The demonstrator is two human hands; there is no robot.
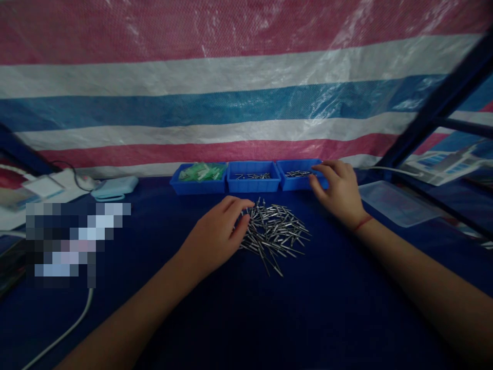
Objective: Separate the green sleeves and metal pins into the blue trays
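A loose pile of thin metal rivet-like pins (275,228) lies on the dark blue table. My left hand (221,228) is at the pile's left edge, thumb and fingers apart, its fingertips over the pins. My right hand (337,190), with a red string at the wrist, is over the right side of the right blue bin (287,185), thumb and fingers apart. Some pins lie in that bin. The middle blue bin (253,186) holds a few pins too. In the left blue bin (196,188) are green translucent packets (202,172).
A clear plastic lid or tray (398,203) lies at the right. At the left are a light blue case (114,188), a white power strip (73,186) and a white cable (79,318). A striped sheet (246,108) hangs behind the bins.
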